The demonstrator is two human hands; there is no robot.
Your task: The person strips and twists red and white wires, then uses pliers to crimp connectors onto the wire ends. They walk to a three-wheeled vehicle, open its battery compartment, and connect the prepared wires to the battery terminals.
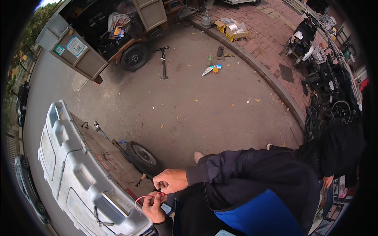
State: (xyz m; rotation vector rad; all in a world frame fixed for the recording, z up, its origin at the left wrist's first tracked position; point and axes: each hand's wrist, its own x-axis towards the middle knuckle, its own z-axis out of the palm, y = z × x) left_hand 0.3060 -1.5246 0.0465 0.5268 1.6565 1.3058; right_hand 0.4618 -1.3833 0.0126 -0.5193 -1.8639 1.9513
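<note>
Both of my hands meet low in the view, beside the side wall of a white vehicle body point(75, 165). My left hand point(154, 208) is closed, its thumb and fingers pinching a thin red wire point(138, 200) that loops out to the left. Just above it, my right hand point(171, 181) is closed too, fingertips pressed together at the wire's end by a small red piece point(162, 194). My fingers partly hide this piece, so I cannot make out its kind. A pair of pliers point(101, 223) with spread handles lies on the white body near my left hand.
A wheel point(142, 155) juts out beyond my hands. Farther off stand an open-sided cart point(90, 63), a T-shaped metal tool point(163, 63), a dark cylinder point(220, 51) and yellow boxes point(236, 35) by the kerb. Another person point(342, 153) is at the right, near parked motorbikes point(307, 35).
</note>
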